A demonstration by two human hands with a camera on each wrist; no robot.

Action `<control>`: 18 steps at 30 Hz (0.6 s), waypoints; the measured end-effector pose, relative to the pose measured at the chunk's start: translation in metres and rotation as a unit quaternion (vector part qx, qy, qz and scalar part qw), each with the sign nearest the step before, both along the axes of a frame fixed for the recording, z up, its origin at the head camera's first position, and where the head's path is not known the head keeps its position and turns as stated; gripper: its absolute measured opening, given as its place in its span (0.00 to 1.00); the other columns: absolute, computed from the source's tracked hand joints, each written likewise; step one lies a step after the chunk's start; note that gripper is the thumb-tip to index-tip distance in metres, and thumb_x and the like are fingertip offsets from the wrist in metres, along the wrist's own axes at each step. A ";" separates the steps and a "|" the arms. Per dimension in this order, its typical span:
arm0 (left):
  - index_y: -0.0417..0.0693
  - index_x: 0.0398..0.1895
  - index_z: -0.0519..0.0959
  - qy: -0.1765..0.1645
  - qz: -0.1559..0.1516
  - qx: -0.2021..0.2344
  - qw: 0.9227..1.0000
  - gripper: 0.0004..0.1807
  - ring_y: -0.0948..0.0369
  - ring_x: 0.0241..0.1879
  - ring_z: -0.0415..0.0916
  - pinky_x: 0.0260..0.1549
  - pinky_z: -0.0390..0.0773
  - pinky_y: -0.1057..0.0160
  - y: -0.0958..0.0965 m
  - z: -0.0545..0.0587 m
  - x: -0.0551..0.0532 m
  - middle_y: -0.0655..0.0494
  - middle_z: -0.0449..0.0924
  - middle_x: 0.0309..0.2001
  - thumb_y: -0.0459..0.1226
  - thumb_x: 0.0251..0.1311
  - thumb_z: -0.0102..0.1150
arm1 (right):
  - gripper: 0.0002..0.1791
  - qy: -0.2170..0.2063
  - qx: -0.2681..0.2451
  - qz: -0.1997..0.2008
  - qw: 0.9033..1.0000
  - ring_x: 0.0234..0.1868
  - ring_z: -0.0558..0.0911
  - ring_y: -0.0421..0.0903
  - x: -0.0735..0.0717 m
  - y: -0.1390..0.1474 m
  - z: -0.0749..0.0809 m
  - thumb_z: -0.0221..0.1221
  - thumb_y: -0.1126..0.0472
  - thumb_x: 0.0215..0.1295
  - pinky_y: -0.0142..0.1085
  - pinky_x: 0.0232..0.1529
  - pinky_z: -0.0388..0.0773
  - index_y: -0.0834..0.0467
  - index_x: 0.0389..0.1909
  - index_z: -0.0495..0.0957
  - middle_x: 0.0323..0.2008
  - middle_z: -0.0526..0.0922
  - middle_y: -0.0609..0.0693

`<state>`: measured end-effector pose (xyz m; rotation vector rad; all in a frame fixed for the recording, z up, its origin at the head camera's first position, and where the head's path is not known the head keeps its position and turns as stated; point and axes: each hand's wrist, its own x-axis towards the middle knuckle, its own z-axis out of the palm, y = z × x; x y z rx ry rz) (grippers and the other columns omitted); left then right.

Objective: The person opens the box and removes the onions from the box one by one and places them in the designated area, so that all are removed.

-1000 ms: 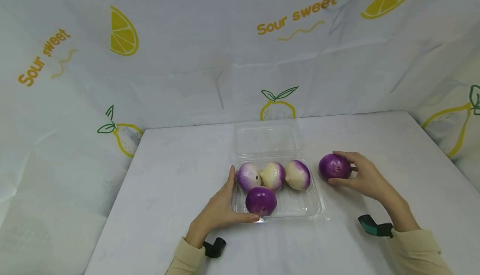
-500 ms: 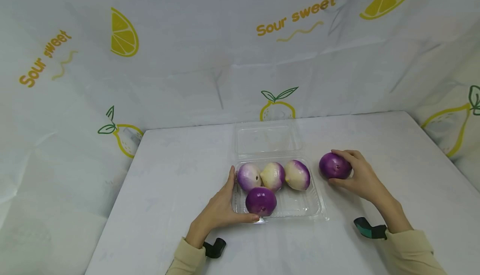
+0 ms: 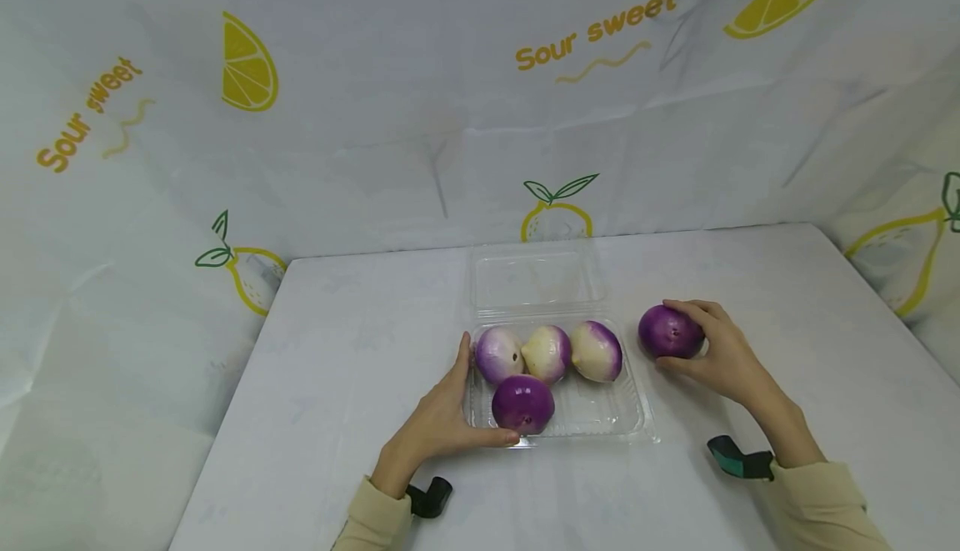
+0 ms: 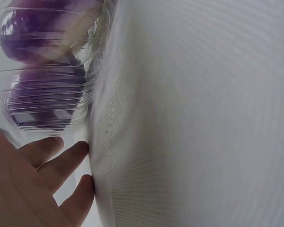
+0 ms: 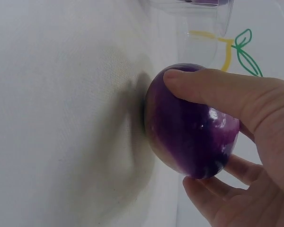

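Observation:
A clear plastic clamshell container [image 3: 600,413] lies with its lid folded back. Inside are a purple turnip [image 3: 522,405] at the front and several white-and-purple turnips [image 3: 546,354] in a row behind it. My left hand [image 3: 442,418] rests against the container's front left corner, thumb along the front rim and straight fingers along the left side; in the left wrist view its fingertips [image 4: 87,182] sit low by the wall. To the right of the container, my right hand [image 3: 720,355] holds another purple turnip [image 5: 194,127] between thumb and fingers, close over the table.
The see-through lid [image 3: 536,278] lies flat behind the container, near the table's back edge. A white cloth [image 3: 360,351] covers the table. Printed lemon sheets [image 3: 375,117] stand upright behind and at both sides.
My right wrist and forearm have shifted slightly left, while the turnip in that hand stays almost where it was. My left hand and the container have not moved.

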<state>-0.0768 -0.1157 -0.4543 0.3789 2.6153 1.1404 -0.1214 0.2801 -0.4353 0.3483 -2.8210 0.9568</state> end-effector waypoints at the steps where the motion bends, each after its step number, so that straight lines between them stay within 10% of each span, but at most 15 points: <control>1: 0.58 0.84 0.29 0.000 0.000 0.001 1.000 0.82 0.49 0.82 0.48 0.75 0.62 0.39 0.000 0.000 0.000 0.54 0.40 0.84 0.69 0.35 0.77 | 0.46 0.001 -0.001 0.002 1.000 0.57 0.73 0.78 0.000 0.000 0.000 0.80 0.68 0.42 0.76 0.53 0.72 0.67 0.65 0.72 0.60 0.69 0.75; 18: 0.57 0.84 0.30 0.010 -0.003 -0.004 1.000 0.82 0.47 0.81 0.50 0.74 0.63 0.38 0.000 0.000 0.000 0.51 0.41 0.84 0.69 0.36 0.77 | 0.45 0.012 0.002 0.018 1.000 0.60 0.71 0.80 0.000 0.002 0.001 0.80 0.70 0.40 0.78 0.54 0.69 0.65 0.64 0.73 0.63 0.69 0.76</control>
